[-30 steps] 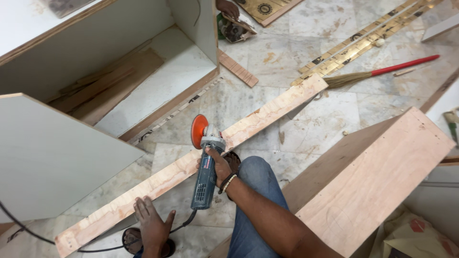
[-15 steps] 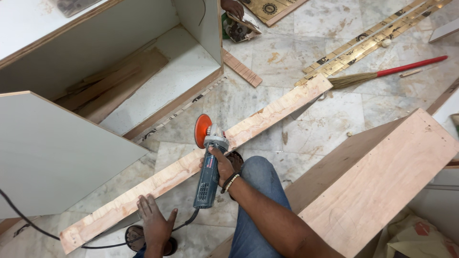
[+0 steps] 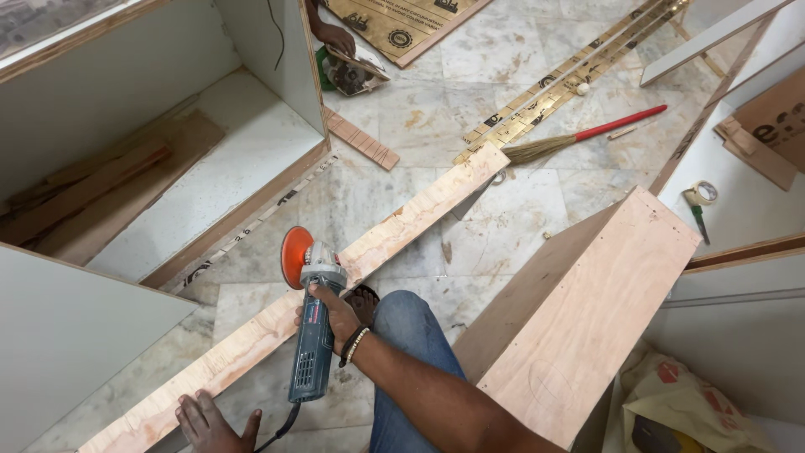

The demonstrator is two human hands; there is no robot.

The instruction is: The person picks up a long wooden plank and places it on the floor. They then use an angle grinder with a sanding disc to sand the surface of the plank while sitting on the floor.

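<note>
Right hand [image 3: 335, 312] is wrapped tight round the blue-grey plastic body of an angle grinder [image 3: 312, 335], fingers closed on the barrel, beaded band at the wrist. The grinder's flat round orange sanding disc [image 3: 294, 257] stands nearly on edge, at the upper long edge of a long, narrow, pale plywood plank [image 3: 335, 277] w/ rough wavy grain. The plank lies flat on the marble floor [image 3: 470, 67], running diagonally from bottom left to upper right. A black power cord [image 3: 281, 428] leaves the grinder's rear end toward the bottom edge.

Left hand [image 3: 205, 422] lies palm-down, fingers spread, pressing on the plank's lower-left part; it grasps nothing. A knee in blue denim [image 3: 415, 335] sits just right of the grinder.

Right of the knee: big plywood box panel [image 3: 587, 310], smooth face, faint pencil arc on it. Left: white laminate cabinet carcass [image 3: 210, 168], open, w/ brown wood offcuts inside. Beyond the plank's far end: straw broom w/ red handle [image 3: 587, 134], brass-coloured printed strips [image 3: 553, 92], a short ribbed wood offcut [image 3: 360, 138]. A roll of tape [image 3: 703, 193] rests on a white board at right. Another person's hand [image 3: 335, 35] shows at the top.
</note>
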